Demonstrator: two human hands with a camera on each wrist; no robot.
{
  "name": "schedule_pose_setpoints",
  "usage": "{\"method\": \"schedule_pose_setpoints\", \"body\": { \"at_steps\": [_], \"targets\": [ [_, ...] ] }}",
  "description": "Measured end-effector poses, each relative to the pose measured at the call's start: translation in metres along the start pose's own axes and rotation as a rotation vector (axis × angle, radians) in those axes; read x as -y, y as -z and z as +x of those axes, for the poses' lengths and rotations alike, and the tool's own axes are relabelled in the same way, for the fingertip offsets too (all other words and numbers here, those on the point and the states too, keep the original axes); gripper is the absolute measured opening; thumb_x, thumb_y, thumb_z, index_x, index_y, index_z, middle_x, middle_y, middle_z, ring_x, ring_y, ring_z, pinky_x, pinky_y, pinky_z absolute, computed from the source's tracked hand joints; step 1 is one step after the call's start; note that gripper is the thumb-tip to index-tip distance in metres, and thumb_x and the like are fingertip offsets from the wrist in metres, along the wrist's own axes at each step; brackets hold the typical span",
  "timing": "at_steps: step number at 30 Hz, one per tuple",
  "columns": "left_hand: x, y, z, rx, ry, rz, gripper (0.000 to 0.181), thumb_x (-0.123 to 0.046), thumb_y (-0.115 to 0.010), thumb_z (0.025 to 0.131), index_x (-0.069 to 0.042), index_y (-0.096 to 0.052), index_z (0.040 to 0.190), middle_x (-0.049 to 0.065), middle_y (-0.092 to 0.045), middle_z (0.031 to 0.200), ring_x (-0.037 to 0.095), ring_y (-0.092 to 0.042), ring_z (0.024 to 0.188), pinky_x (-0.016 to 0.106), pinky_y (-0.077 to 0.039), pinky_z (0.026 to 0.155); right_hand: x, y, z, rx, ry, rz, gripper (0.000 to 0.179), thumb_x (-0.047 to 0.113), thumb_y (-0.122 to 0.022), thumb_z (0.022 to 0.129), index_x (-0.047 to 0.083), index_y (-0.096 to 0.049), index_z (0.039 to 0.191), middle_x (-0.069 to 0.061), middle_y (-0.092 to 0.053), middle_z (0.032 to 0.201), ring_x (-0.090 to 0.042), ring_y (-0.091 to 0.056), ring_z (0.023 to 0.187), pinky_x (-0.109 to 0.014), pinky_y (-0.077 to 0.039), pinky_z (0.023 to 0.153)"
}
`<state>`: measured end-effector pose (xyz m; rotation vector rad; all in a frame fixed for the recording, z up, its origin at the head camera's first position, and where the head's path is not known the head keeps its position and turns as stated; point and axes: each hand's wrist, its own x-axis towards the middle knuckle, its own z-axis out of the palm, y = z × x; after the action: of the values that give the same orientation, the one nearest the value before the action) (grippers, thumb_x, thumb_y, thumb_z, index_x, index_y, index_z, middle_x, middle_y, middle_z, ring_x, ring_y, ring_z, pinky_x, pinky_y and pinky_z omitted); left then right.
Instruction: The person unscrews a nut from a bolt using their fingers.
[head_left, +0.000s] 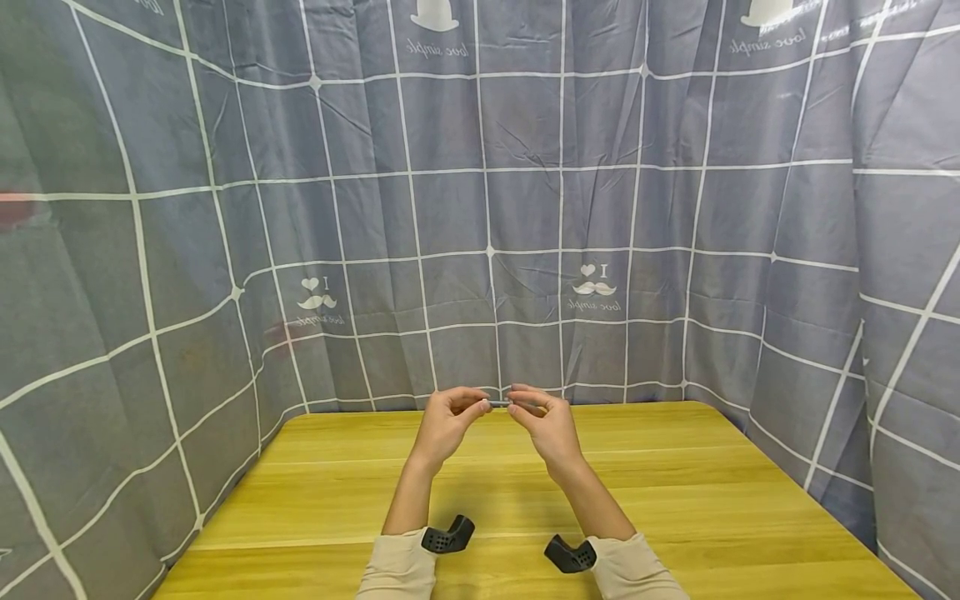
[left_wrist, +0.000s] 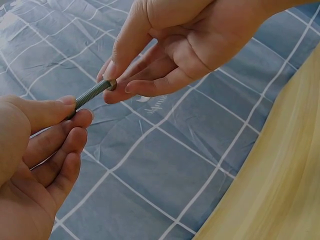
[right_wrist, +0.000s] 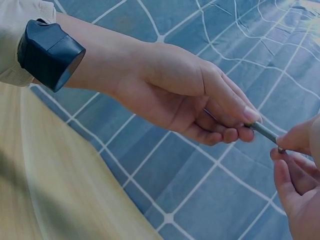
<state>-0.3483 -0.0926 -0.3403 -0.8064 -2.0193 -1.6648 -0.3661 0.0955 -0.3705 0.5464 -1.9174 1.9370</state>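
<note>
A grey metal threaded bolt (left_wrist: 91, 95) is held up between the two hands, above the far part of the table. My left hand (head_left: 444, 427) pinches one end of it between thumb and forefinger. At the other end, the thumb and fingers of my right hand (head_left: 552, 427) pinch a small wider piece. Whether that piece is a nut or the bolt's head, I cannot tell, since fingertips partly cover it. The right wrist view shows the bolt's bare middle (right_wrist: 265, 132) spanning the gap between both sets of fingertips.
Below the hands lies a yellow wood-grain table (head_left: 315, 500). A grey curtain (head_left: 525, 208) with white grid lines hangs behind it and along both sides. Black wrist-worn devices (head_left: 448, 535) sit at both sleeve cuffs.
</note>
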Motion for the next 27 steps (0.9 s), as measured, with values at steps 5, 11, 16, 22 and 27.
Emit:
{"method": "schedule_pose_setpoints", "body": {
  "at_steps": [5, 11, 16, 22, 27],
  "targets": [
    [-0.0002, 0.0011, 0.0000, 0.005, 0.006, -0.001, 0.011, 0.005, -0.069, 0.096, 0.009, -0.075, 0.104, 0.021, -0.074, 0.096, 0.029, -0.071, 0.090, 0.032, -0.055, 0.084, -0.0010, 0.0000, -0.0006, 0.018, -0.023, 0.065, 0.021, -0.003, -0.070, 0.097, -0.010, -0.072, 0.116, -0.024, -0.065, 0.125, -0.034, -0.070, 0.103, -0.038, -0.057, 0.090],
    [-0.0003, 0.0010, 0.0002, 0.010, 0.009, -0.008, 0.011, 0.005, -0.069, 0.096, 0.010, -0.075, 0.104, 0.022, -0.074, 0.096, 0.037, -0.071, 0.092, 0.030, -0.055, 0.083, -0.0020, 0.0002, 0.0000, 0.035, -0.032, 0.112, 0.020, -0.003, -0.069, 0.098, -0.013, -0.070, 0.115, -0.023, -0.069, 0.110, -0.028, -0.072, 0.098, -0.033, -0.057, 0.087],
    [-0.0007, 0.0002, 0.0006, 0.018, 0.001, -0.010, 0.011, 0.005, -0.069, 0.097, 0.010, -0.075, 0.104, 0.023, -0.074, 0.096, 0.034, -0.071, 0.092, 0.031, -0.055, 0.084, -0.0012, 0.0001, 0.0000, 0.011, -0.014, 0.064, 0.019, 0.002, -0.072, 0.097, -0.009, -0.073, 0.112, -0.016, -0.068, 0.114, -0.030, -0.069, 0.103, -0.035, -0.056, 0.091],
    [-0.0004, -0.0001, 0.0008, 0.023, -0.010, 0.002, 0.011, 0.005, -0.069, 0.097, 0.010, -0.075, 0.104, 0.022, -0.074, 0.096, 0.024, -0.072, 0.089, 0.034, -0.056, 0.085, -0.0001, 0.0004, -0.0001, -0.012, -0.019, -0.006, 0.025, 0.002, -0.072, 0.097, -0.005, -0.072, 0.120, -0.016, -0.065, 0.129, -0.035, -0.063, 0.115, -0.043, -0.052, 0.097],
    [-0.0001, -0.0001, 0.0006, 0.018, -0.008, 0.001, 0.011, 0.005, -0.069, 0.097, 0.010, -0.075, 0.104, 0.022, -0.074, 0.095, 0.025, -0.071, 0.089, 0.033, -0.055, 0.085, 0.0010, 0.0003, -0.0001, -0.001, -0.019, 0.001, 0.025, 0.001, -0.072, 0.096, -0.006, -0.073, 0.120, -0.021, -0.063, 0.134, -0.037, -0.063, 0.117, -0.046, -0.052, 0.098]
  ]
}}
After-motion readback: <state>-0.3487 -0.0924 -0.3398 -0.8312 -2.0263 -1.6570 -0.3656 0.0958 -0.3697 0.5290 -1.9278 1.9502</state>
